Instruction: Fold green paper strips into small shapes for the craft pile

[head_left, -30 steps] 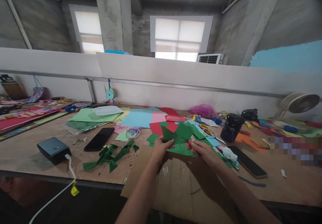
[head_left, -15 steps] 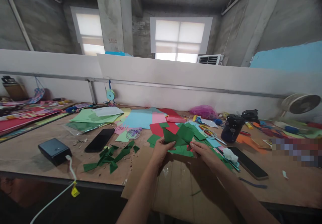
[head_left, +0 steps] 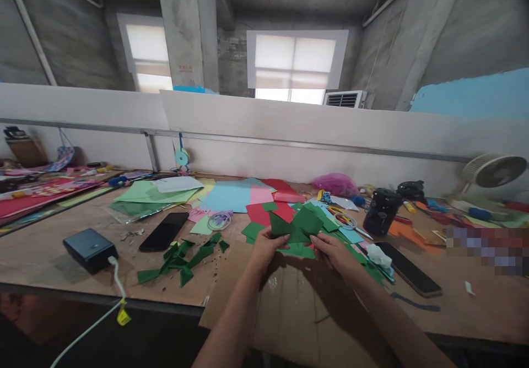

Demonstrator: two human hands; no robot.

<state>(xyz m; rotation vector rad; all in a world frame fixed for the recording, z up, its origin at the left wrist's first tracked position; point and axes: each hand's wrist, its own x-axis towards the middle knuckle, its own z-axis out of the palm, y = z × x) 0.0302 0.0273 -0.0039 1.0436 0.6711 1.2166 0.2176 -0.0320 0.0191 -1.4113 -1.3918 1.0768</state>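
- Left hand (head_left: 264,247) pinching the left edge of a folded dark green paper piece (head_left: 295,227), thumb on top.
- Right hand (head_left: 334,252) gripping the same piece at its lower right, at 3 o'clock from the left hand.
- Beneath both wrists, a brown cardboard sheet (head_left: 289,307) overhanging the near edge of the wooden table (head_left: 41,252).
- At 9 o'clock from the hands, green paper scraps (head_left: 182,258); beyond, a black phone (head_left: 164,231) and a black box (head_left: 90,249) with a white cable (head_left: 88,324).
- At 12 o'clock, red, pink and light blue sheets (head_left: 248,194).
- At 2 o'clock, a dark cup (head_left: 380,211); at 3 o'clock, a second phone (head_left: 409,274).
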